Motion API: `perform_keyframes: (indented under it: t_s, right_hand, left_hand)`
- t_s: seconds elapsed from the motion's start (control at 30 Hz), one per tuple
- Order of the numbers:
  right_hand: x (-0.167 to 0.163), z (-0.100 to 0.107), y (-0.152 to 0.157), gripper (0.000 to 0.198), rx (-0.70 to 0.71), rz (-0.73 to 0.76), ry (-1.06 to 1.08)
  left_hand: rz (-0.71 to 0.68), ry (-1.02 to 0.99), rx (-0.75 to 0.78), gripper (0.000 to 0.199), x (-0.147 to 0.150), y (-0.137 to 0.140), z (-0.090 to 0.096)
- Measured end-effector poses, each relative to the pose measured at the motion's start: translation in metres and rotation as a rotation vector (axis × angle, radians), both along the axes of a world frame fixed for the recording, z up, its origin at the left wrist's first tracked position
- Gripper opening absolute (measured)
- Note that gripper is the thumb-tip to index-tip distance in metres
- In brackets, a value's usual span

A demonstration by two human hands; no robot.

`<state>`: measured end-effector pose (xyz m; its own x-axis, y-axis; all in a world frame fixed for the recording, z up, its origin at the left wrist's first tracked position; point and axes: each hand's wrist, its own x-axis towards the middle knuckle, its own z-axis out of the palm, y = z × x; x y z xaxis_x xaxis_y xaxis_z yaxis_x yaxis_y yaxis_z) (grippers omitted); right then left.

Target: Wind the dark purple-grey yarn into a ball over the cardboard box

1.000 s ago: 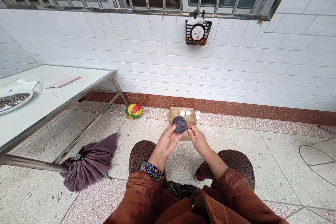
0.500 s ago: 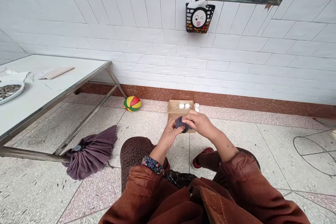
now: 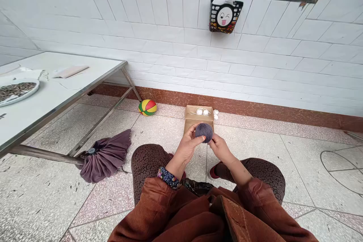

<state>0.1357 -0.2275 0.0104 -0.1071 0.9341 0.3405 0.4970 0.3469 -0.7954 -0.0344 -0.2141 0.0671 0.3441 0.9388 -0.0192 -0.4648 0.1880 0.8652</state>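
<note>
A dark purple-grey ball of yarn (image 3: 203, 132) is held up between my knees. My left hand (image 3: 188, 145) grips it from the left, the thumb pressed across its front. At the ball's lower right, my right hand (image 3: 221, 148) has its fingers pinched together on the yarn; the strand itself is too fine to make out. Behind the ball stands an open cardboard box (image 3: 190, 124), partly covered by my hands. Small white balls (image 3: 199, 111) with loose thread lie at the box's far side, and others (image 3: 216, 114) sit just right of it.
To the left is a white table (image 3: 56, 83) bearing a plate (image 3: 31, 90) of dark pieces. A folded purple umbrella (image 3: 107, 159) and a colourful ball (image 3: 148, 107) lie by its legs. A black basket (image 3: 226, 17) hangs from the window bars. A wire frame (image 3: 340, 170) is at right.
My right hand has come down from the top of the yarn ball to its lower right side. More of the ball now shows. The whole view has shifted slightly.
</note>
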Motion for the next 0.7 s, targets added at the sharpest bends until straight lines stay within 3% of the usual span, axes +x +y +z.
perform_keyframes:
  t_s: [0.1, 0.23, 0.43, 0.57, 0.7]
  right_hand:
    - [-0.006, 0.010, -0.016, 0.021, 0.031, 0.112, -0.097]
    - [-0.008, 0.046, -0.028, 0.022, 0.068, 0.229, -0.108]
    - [0.000, 0.093, -0.001, 0.021, 0.144, 0.216, -0.092]
    - [0.009, 0.088, 0.038, 0.022, 0.179, 0.133, -0.122]
    - [0.009, 0.055, 0.045, 0.020, 0.063, 0.063, -0.053]
  left_hand:
    - [0.124, 0.112, 0.082, 0.055, -0.003, 0.004, -0.004]
    - [0.220, 0.266, 0.176, 0.057, -0.010, 0.007, -0.012]
    - [0.109, 0.309, 0.121, 0.055, -0.011, 0.004, -0.019]
    - [-0.048, 0.253, 0.100, 0.062, -0.008, -0.001, -0.016]
    - [-0.125, 0.039, 0.050, 0.072, -0.006, -0.006, -0.009]
